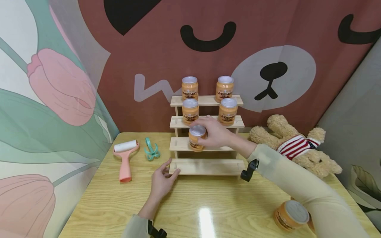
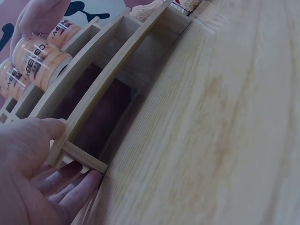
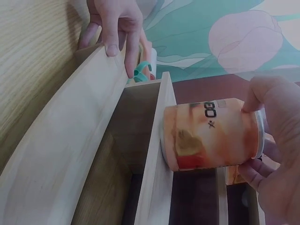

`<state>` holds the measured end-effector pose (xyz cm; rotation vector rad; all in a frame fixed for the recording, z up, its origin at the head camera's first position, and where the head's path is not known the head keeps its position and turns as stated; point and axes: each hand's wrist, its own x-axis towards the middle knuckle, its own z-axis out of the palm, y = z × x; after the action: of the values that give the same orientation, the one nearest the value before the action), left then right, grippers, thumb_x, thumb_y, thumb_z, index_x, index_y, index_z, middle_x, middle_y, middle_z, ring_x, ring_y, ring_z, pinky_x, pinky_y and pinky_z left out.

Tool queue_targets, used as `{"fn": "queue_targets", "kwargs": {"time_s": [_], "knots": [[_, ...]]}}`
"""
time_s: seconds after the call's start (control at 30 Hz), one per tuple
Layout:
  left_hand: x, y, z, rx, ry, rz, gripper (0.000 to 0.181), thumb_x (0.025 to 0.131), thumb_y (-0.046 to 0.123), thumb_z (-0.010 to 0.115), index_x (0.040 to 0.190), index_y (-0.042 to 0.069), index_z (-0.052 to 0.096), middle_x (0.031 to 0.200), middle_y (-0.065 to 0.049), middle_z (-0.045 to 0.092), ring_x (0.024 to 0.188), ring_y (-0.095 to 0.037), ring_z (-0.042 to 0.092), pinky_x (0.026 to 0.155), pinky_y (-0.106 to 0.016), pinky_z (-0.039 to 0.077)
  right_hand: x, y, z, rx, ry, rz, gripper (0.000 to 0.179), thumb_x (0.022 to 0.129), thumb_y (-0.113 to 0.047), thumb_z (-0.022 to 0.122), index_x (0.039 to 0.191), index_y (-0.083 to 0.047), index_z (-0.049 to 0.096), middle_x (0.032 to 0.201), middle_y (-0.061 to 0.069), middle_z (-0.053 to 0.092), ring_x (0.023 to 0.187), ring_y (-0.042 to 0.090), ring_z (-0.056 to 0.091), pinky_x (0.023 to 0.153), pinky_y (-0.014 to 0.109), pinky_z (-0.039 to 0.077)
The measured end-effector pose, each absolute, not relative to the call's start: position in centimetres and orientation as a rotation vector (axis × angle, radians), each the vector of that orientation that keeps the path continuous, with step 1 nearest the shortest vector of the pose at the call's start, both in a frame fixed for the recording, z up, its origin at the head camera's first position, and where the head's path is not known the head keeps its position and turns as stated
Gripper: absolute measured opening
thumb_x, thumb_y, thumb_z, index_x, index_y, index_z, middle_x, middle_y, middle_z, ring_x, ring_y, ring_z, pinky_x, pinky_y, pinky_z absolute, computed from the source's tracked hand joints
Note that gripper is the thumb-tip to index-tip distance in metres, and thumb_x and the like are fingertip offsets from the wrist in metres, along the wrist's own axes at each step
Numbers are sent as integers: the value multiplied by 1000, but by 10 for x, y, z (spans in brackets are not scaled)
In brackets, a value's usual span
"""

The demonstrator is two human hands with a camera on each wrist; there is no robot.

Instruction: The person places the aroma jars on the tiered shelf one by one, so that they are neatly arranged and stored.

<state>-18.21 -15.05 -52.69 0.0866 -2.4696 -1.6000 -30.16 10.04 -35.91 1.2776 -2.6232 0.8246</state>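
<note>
A tiered wooden display rack (image 1: 208, 167) stands on the table. My right hand (image 1: 216, 133) grips an orange jar (image 3: 211, 136) with a silvery lid, thumb and fingers on opposite sides near its top. The jar's base meets the second step from the bottom, left of its middle. At the rack's lower left end, my left hand (image 1: 162, 181) holds the lowest step, its thumb (image 2: 54, 127) on the board and the other fingers around the end. Matching jars stand on the upper steps, one left (image 1: 190, 88) and one right (image 1: 228, 112) on each.
Another orange jar (image 1: 287, 216) stands at the front right, partly behind my right sleeve. A pink lint roller (image 1: 125, 165) and a teal claw-shaped item (image 1: 152, 152) lie left of the rack. A teddy bear (image 1: 312, 160) lies to the right. A printed curtain (image 1: 148, 59) hangs behind.
</note>
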Motion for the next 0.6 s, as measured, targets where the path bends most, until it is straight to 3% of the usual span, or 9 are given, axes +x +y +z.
{"fn": "queue_targets", "kwargs": {"time_s": [0.13, 0.27, 0.37, 0.47, 0.6], "knots": [[-183, -151, -527, 89, -2466, -1603, 60, 94, 23, 84, 148, 5, 63, 119, -24, 74, 94, -27, 77, 78, -31, 66, -300, 99, -361, 1191, -2600, 867, 53, 81, -19, 77, 132, -12, 70, 131, 8, 65, 117, 27, 61, 95, 45, 54], [-183, -151, -528, 97, -2456, -1620, 60, 94, 23, 84, 148, 5, 63, 119, -24, 74, 93, -26, 77, 77, -29, 65, -298, 97, -363, 1057, -2579, 903, 50, 82, -33, 87, 124, -10, 72, 117, 7, 63, 99, 23, 62, 83, 37, 55], [-183, -150, -528, 97, -2454, -1626, 60, 94, 22, 84, 147, 5, 63, 118, -24, 74, 93, -26, 77, 77, -29, 66, -298, 94, -364, 996, -2576, 886, 50, 81, -42, 91, 117, -11, 73, 110, 6, 63, 91, 21, 60, 79, 35, 51], [-183, -150, -528, 90, -2457, -1622, 60, 94, 22, 84, 148, 5, 63, 121, -24, 73, 95, -27, 76, 78, -30, 66, -297, 92, -365, 976, -2579, 869, 45, 82, -40, 90, 113, -11, 73, 106, 6, 63, 90, 20, 59, 78, 35, 50], [-183, -150, -528, 92, -2458, -1622, 60, 94, 23, 84, 148, 5, 62, 124, -25, 72, 97, -28, 76, 79, -31, 66, -298, 91, -363, 1027, -2573, 891, 40, 84, -31, 88, 114, -9, 73, 109, 8, 66, 95, 23, 64, 82, 38, 60]]}}
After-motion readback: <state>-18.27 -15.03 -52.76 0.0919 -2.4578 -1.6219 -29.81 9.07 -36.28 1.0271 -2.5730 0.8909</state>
